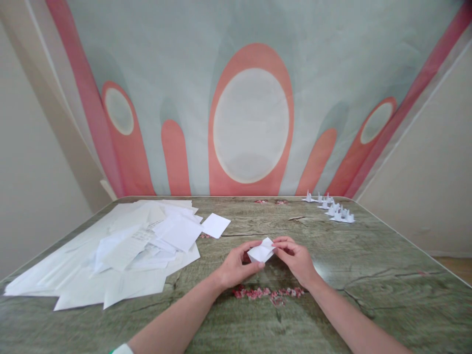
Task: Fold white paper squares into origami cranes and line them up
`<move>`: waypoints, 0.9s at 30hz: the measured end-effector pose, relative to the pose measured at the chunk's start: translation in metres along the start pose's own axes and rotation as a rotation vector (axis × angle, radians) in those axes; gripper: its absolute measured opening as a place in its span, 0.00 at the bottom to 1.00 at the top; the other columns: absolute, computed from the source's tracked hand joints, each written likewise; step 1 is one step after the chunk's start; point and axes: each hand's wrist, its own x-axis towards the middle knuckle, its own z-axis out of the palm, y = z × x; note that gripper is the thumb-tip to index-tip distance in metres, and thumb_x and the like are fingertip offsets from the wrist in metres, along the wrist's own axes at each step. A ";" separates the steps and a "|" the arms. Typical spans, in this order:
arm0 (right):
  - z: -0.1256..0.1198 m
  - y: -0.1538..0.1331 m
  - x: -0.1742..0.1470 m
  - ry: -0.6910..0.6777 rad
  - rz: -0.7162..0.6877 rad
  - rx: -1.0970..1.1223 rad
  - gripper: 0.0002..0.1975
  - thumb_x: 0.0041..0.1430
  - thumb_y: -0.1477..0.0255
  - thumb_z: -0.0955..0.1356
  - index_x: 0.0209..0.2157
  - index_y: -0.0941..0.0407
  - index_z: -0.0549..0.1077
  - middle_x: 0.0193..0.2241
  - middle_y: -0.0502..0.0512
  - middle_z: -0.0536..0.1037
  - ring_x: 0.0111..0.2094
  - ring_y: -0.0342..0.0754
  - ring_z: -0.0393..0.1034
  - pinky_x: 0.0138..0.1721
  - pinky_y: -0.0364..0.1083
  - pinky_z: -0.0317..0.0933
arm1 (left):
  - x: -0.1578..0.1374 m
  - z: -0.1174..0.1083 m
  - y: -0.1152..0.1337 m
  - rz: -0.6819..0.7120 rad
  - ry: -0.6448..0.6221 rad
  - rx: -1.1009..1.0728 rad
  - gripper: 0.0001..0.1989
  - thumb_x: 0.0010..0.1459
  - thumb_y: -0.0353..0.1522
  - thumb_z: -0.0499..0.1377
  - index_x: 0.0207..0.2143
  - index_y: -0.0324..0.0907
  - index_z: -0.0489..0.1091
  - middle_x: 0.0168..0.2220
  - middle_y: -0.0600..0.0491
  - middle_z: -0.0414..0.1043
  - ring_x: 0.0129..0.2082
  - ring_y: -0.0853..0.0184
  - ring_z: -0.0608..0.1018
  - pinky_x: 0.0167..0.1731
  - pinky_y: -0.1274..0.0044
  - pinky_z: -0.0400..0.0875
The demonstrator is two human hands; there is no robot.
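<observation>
A small folded white paper (261, 252) is held between both hands, just above the middle of the table. My left hand (238, 264) grips its left side, thumb along the near edge and fingers behind. On the right edge, my right hand (294, 256) pinches the paper between thumb and fingertips. Some creases and a raised flap show on it; its underside is hidden. Beyond my left hand a loose white paper square (216, 225) lies flat on the table.
A wide pile of white paper sheets (121, 275) covers the table's left side. Several small folded paper figures (337, 211) stand at the far right. The wood-patterned table (368, 305) has printed pink flowers. A patterned backdrop (254, 54) rises behind its far edge.
</observation>
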 end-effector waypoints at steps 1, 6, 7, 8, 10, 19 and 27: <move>0.001 0.001 -0.001 0.011 -0.012 -0.009 0.09 0.50 0.64 0.69 0.30 0.56 0.77 0.37 0.57 0.72 0.39 0.50 0.68 0.39 0.47 0.63 | 0.001 0.000 -0.002 0.006 0.034 0.017 0.25 0.50 0.32 0.61 0.51 0.38 0.63 0.44 0.47 0.71 0.39 0.64 0.74 0.38 0.76 0.68; 0.009 -0.005 -0.007 -0.009 -0.093 -0.025 0.07 0.51 0.67 0.68 0.31 0.55 0.76 0.37 0.57 0.70 0.39 0.49 0.68 0.39 0.47 0.64 | 0.006 -0.001 -0.010 0.033 0.252 0.109 0.15 0.48 0.24 0.56 0.41 0.39 0.72 0.40 0.49 0.74 0.40 0.64 0.75 0.42 0.74 0.68; 0.011 -0.008 -0.009 -0.027 -0.107 -0.022 0.07 0.51 0.67 0.68 0.31 0.55 0.76 0.37 0.57 0.70 0.39 0.49 0.68 0.39 0.47 0.64 | 0.006 -0.002 -0.011 0.032 0.287 0.118 0.15 0.47 0.23 0.56 0.39 0.39 0.73 0.39 0.50 0.75 0.39 0.64 0.75 0.41 0.75 0.68; 0.012 -0.012 -0.010 -0.048 -0.117 -0.017 0.07 0.51 0.68 0.68 0.32 0.55 0.76 0.38 0.57 0.70 0.40 0.49 0.67 0.40 0.47 0.64 | 0.006 -0.003 -0.011 0.032 0.322 0.129 0.15 0.45 0.22 0.56 0.37 0.39 0.73 0.37 0.50 0.76 0.37 0.64 0.76 0.39 0.75 0.69; 0.014 -0.018 -0.013 -0.102 -0.117 0.009 0.08 0.51 0.68 0.68 0.33 0.55 0.75 0.39 0.58 0.69 0.41 0.49 0.67 0.41 0.47 0.64 | 0.006 -0.004 -0.010 0.037 0.383 0.155 0.16 0.43 0.20 0.55 0.35 0.38 0.74 0.34 0.51 0.76 0.34 0.65 0.76 0.36 0.76 0.69; 0.016 -0.015 -0.011 -0.035 0.083 0.076 0.11 0.49 0.64 0.69 0.31 0.56 0.72 0.32 0.54 0.71 0.31 0.45 0.66 0.32 0.44 0.63 | 0.004 -0.003 -0.008 0.062 0.410 0.202 0.13 0.43 0.20 0.56 0.31 0.39 0.75 0.30 0.51 0.76 0.30 0.65 0.76 0.32 0.77 0.68; 0.020 -0.009 -0.012 -0.062 0.117 0.085 0.18 0.47 0.64 0.70 0.40 0.56 0.67 0.25 0.48 0.70 0.25 0.42 0.65 0.26 0.42 0.60 | 0.002 -0.003 -0.006 0.288 0.320 0.319 0.11 0.45 0.21 0.58 0.32 0.41 0.75 0.34 0.50 0.74 0.36 0.65 0.75 0.37 0.76 0.67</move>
